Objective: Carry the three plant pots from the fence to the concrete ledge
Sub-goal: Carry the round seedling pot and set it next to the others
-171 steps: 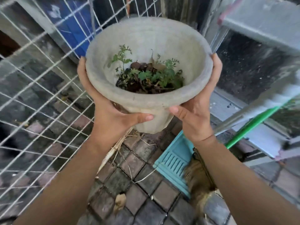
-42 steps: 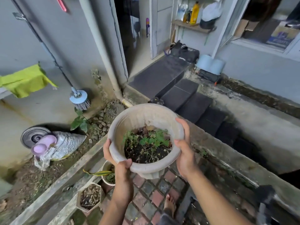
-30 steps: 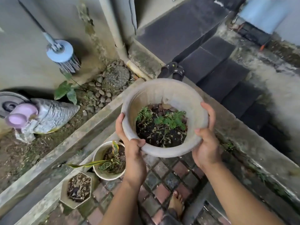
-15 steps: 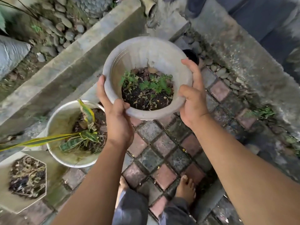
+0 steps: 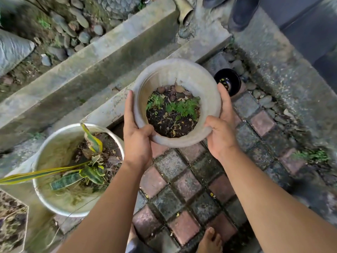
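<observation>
I hold a grey concrete pot (image 5: 175, 73) with small green seedlings in dark soil. My left hand (image 5: 136, 136) grips its left rim and my right hand (image 5: 221, 130) grips its right rim. The pot hangs above the near end of the low concrete ledge (image 5: 107, 108), partly over the paving. On the ledge to the left stands a white round pot (image 5: 52, 148) with a striped snake plant. A hexagonal pot (image 5: 12, 227) with dry litter sits at the bottom left corner.
A higher concrete kerb (image 5: 82, 64) runs behind the ledge, with stones and soil beyond it. A small black bowl (image 5: 227, 82) sits right of the held pot. Brick paving (image 5: 187, 189) lies below, and my bare foot (image 5: 209, 241) shows at the bottom edge. Dark sandals (image 5: 242, 11) lie top right.
I carried the pot from the wire fence to the ledge. In the last half second it has come lower and nearer the ledge end, beside the white pot.
</observation>
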Demonstrator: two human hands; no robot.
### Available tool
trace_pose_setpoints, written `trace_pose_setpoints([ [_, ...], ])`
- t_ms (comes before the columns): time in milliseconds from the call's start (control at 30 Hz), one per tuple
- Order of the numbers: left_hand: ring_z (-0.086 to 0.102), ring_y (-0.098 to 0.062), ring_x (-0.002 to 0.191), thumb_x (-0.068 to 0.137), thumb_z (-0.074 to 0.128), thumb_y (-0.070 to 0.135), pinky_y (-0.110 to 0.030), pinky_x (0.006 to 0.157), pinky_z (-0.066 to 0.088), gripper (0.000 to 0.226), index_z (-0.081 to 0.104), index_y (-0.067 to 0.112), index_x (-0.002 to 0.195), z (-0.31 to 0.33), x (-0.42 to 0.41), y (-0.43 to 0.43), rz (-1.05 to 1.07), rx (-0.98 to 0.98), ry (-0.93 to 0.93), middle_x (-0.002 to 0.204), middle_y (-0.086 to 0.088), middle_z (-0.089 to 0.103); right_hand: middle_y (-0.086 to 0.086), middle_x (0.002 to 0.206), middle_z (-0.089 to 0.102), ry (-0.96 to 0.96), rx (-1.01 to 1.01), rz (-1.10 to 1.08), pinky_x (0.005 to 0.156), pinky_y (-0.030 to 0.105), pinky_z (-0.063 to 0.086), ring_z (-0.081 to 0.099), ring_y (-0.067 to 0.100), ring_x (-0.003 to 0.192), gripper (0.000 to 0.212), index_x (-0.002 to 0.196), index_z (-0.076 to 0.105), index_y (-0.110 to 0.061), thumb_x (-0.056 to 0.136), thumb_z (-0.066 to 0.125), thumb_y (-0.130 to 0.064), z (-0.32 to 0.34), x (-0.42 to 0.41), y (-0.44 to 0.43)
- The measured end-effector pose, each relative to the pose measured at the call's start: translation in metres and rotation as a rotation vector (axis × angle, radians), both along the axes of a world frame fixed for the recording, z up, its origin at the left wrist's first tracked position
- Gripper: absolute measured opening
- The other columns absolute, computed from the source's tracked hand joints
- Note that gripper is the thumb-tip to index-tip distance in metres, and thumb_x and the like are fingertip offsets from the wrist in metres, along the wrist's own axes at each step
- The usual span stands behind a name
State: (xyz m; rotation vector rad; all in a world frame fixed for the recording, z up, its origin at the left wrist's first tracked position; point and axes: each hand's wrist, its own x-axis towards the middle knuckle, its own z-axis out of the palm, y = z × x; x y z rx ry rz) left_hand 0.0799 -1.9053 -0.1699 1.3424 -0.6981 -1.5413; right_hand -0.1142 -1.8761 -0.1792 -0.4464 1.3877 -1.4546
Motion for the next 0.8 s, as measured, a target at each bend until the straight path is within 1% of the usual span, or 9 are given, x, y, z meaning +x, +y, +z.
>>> trace_pose_setpoints([
  [100,0.063,-0.014,0.122,0.06,0.049,-0.012,-0.023,0.08,0.056,0.106,0.054,0.062,0.135,-0.009,0.005,-0.015,0.014,0.016,-0.024,0.16,0.005,0.048,-0.002,0.145,0.063,0.037,0.033,0.031,0.095,0.027,0.059,0.066,0.011,0.125,0.094,0.137,0.059,-0.048,0.066,0.055,0.013,-0.006,0.001,-0.002],
  [200,0.058,-0.02,0.135,0.06,0.051,-0.014,-0.027,0.097,0.055,0.108,0.046,0.043,0.151,-0.012,0.008,-0.021,-0.001,0.042,-0.019,0.156,-0.001,0.052,-0.006,0.138,0.067,0.066,0.045,0.03,0.091,0.025,0.06,0.069,0.006,0.118,0.092,0.135,0.062,-0.049,0.068,0.057,0.014,-0.007,0.0,-0.004],
  [300,0.052,-0.025,0.143,0.058,0.054,-0.013,-0.039,0.11,0.048,0.108,0.049,0.047,0.148,-0.011,0.008,-0.023,-0.01,0.066,-0.066,0.157,0.0,0.052,-0.012,0.148,0.061,0.078,0.053,0.053,0.102,0.027,0.058,0.064,0.004,0.13,0.089,0.141,0.054,-0.049,0.078,0.057,0.013,-0.007,0.002,-0.003],
  [333,0.052,-0.026,0.141,0.057,0.055,-0.012,-0.041,0.108,0.05,0.109,0.049,0.047,0.148,-0.011,0.008,-0.024,-0.022,0.073,-0.083,0.157,0.0,0.052,-0.012,0.155,0.055,0.086,0.063,0.071,0.11,0.031,0.056,0.06,0.006,0.137,0.088,0.145,0.049,-0.05,0.083,0.058,0.012,-0.008,0.003,-0.003],
  [433,0.057,-0.023,0.122,0.062,0.054,-0.011,-0.034,0.082,0.054,0.111,0.042,0.055,0.151,-0.012,0.01,-0.029,-0.09,0.082,-0.133,0.156,-0.003,0.05,-0.009,0.166,0.043,0.141,0.158,0.092,0.124,0.047,0.043,0.051,0.012,0.146,0.088,0.158,0.033,-0.054,0.1,0.056,0.009,-0.009,0.004,-0.003],
  [533,0.056,-0.024,0.115,0.082,0.051,-0.016,-0.03,0.074,0.056,0.108,0.034,0.067,0.148,-0.014,0.01,-0.028,-0.148,0.087,-0.173,0.157,-0.004,0.047,-0.011,0.17,0.038,0.241,0.226,0.102,0.127,0.049,0.039,0.049,0.008,0.146,0.086,0.163,0.027,-0.049,0.104,0.054,0.007,-0.008,0.002,-0.004],
  [633,0.064,-0.007,0.096,0.093,0.049,-0.018,-0.017,0.062,0.057,0.105,0.03,0.069,0.148,-0.015,0.006,-0.024,-0.163,0.089,-0.257,0.146,-0.001,0.051,-0.006,0.171,0.037,0.267,0.251,0.134,0.126,0.049,0.04,0.05,0.012,0.146,0.087,0.167,0.023,-0.042,0.103,0.052,0.01,-0.005,-0.003,-0.004],
  [700,0.067,0.01,0.081,0.094,0.049,-0.019,-0.012,0.061,0.056,0.104,0.031,0.07,0.146,-0.015,0.005,-0.024,-0.145,0.094,-0.284,0.135,0.01,0.054,-0.007,0.171,0.037,0.3,0.258,0.168,0.121,0.042,0.046,0.053,0.008,0.143,0.087,0.167,0.022,-0.041,0.103,0.053,0.009,-0.003,-0.005,-0.006],
  [800,0.065,0.02,0.079,0.094,0.048,-0.019,-0.009,0.062,0.055,0.106,0.033,0.073,0.142,-0.011,0.003,-0.023,-0.127,0.1,-0.314,0.13,0.023,0.052,-0.018,0.157,0.048,0.333,0.274,0.194,0.092,0.017,0.057,0.066,-0.011,0.114,0.088,0.166,0.023,-0.046,0.103,0.055,0.006,-0.003,-0.007,-0.007],
])
